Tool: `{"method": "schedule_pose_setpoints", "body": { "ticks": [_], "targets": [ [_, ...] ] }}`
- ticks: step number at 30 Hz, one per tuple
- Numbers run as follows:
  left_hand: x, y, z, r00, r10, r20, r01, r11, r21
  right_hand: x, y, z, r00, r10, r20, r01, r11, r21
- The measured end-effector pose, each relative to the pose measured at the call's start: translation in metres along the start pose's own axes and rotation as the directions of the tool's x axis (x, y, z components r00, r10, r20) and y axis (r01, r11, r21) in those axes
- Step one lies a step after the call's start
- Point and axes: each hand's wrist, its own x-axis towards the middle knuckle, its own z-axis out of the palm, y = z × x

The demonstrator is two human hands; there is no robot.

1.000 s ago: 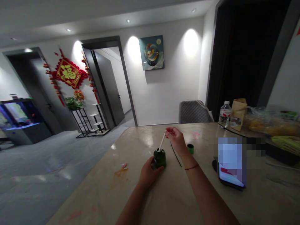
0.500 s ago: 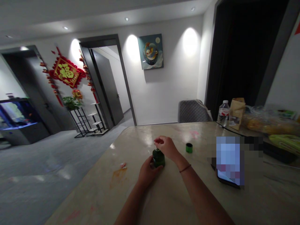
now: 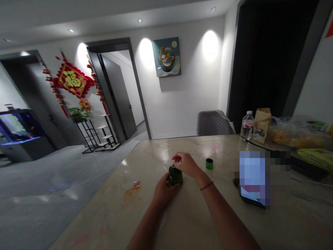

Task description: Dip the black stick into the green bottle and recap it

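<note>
A small dark green bottle [image 3: 176, 176] stands upright on the table [image 3: 192, 211]. My left hand [image 3: 165, 190] is wrapped round its lower part from the left and front. Over the bottle's mouth is my right hand [image 3: 184, 162], its fingers bent and pinched together. Whatever those fingertips hold, if anything, is too small and partly hidden to make out. To the right of the bottle a short green cap [image 3: 209, 164] sits on the table with its dark opening upward.
A phone [image 3: 252, 198] is propped up at the right, its screen blurred out. Behind it are a water bottle [image 3: 247, 125], a paper bag [image 3: 262, 125] and plastic bags [image 3: 293, 133]. A crumpled scrap [image 3: 136, 183] and an orange stain lie at left. A grey chair [image 3: 215, 124] stands beyond.
My right hand's fingers have shifted slightly over the bottle's mouth and curled a little more. My left hand keeps its hold, and the bottle has stayed in place.
</note>
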Motion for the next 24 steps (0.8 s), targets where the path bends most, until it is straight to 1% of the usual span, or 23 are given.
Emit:
{"method": "schedule_pose_setpoints", "body": {
  "ticks": [5,9,11,13,15,17,19,21,24],
  "targets": [
    [0.001,-0.002,0.001,1.0,-0.012,-0.001,0.012,1.0,-0.002,-0.001,0.003,-0.003,1.0,-0.001,0.029,0.001,1.0,0.0],
    [0.0,-0.001,0.0,1.0,0.002,0.009,-0.002,1.0,-0.006,-0.001,0.005,-0.002,0.998,0.021,0.062,-0.021,1.0,0.002],
    [0.0,-0.001,0.0,1.0,0.001,0.017,-0.001,1.0,-0.012,0.001,0.006,-0.002,0.999,0.037,0.025,-0.037,0.999,0.019],
    [0.0,0.0,0.0,1.0,-0.008,0.013,0.008,1.0,-0.004,0.003,0.009,-0.004,0.997,0.055,-0.052,-0.052,0.997,0.05],
    [0.0,-0.001,0.0,1.0,-0.018,0.001,0.018,1.0,0.007,0.005,0.016,-0.006,0.986,0.099,-0.132,-0.093,0.994,0.052],
    [0.0,-0.001,0.0,1.0,-0.022,0.001,0.022,1.0,0.005,0.006,0.026,-0.008,0.966,0.183,-0.185,-0.191,0.981,-0.026],
    [0.0,-0.002,0.0,1.0,-0.024,0.008,0.024,1.0,-0.001,0.003,0.038,-0.009,0.936,0.288,-0.203,-0.324,0.929,-0.177],
    [0.0,-0.001,-0.001,1.0,-0.027,0.01,0.027,1.0,0.006,-0.003,0.05,-0.008,0.909,0.38,-0.17,-0.416,0.844,-0.337],
    [0.0,0.0,-0.001,0.999,-0.033,-0.002,0.033,0.999,0.02,-0.012,0.059,-0.004,0.872,0.481,-0.093,-0.459,0.734,-0.5]
  ]
}}
